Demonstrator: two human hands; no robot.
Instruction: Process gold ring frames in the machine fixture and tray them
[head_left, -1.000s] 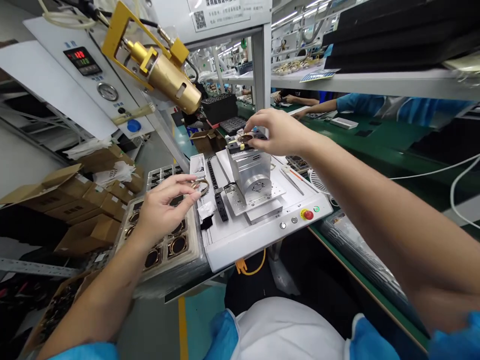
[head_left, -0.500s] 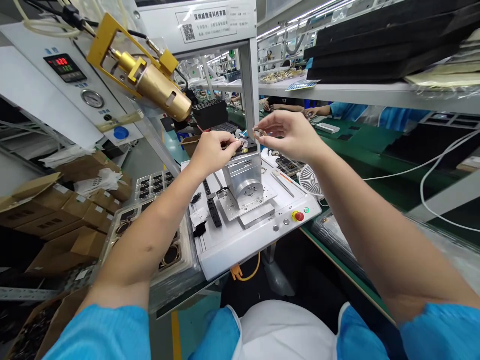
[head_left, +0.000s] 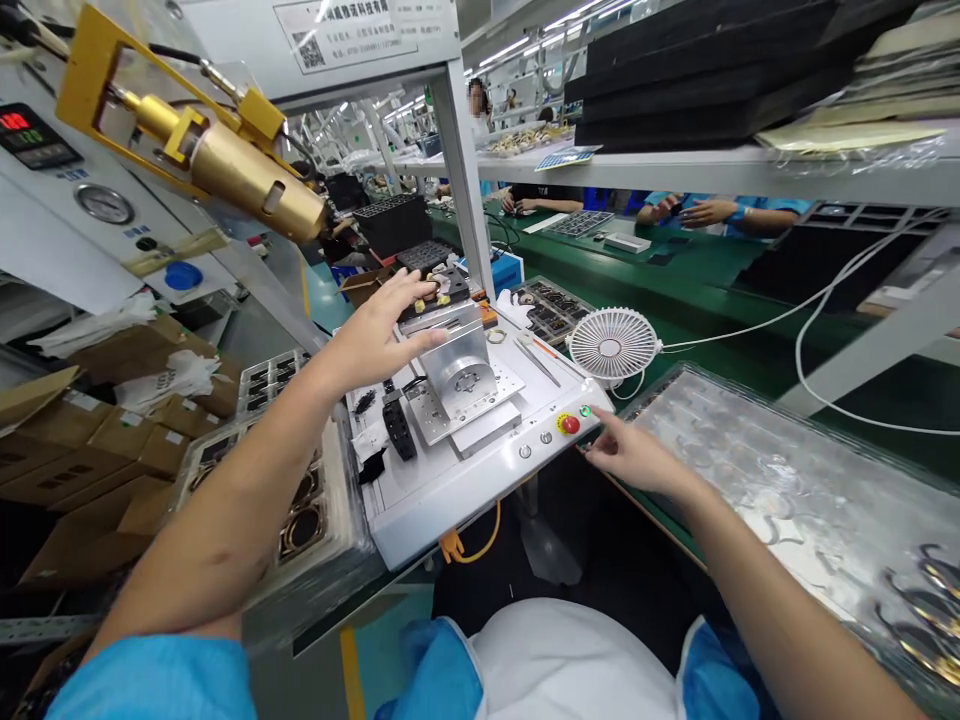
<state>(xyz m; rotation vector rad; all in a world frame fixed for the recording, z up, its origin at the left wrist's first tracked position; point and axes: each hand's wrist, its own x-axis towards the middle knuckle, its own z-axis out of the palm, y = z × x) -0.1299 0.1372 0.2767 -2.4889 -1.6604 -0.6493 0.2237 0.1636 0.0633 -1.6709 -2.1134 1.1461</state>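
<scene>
My left hand is open, fingers stretched over the near left side of a silver metal fixture block. Its fingertips lie at the black holder on top of the block; whether they press on it I cannot tell. My right hand is at the front right corner of the white machine base. Its index finger reaches the green lit button, beside the red emergency stop knob. The thumb and other fingers are curled together, with a small dark bit at their tips that I cannot make out.
A gold dispensing cylinder hangs at the upper left. A white fan stands right of the base, near tweezers. Clear plastic trays lie at right. Trays of ring parts sit at left. Co-workers' hands show across the green bench.
My right hand has come down from above the fixture, where it pinched a small ring-like part, to the green button. My left hand has opened from a pinch at the holder. The view has shifted.
</scene>
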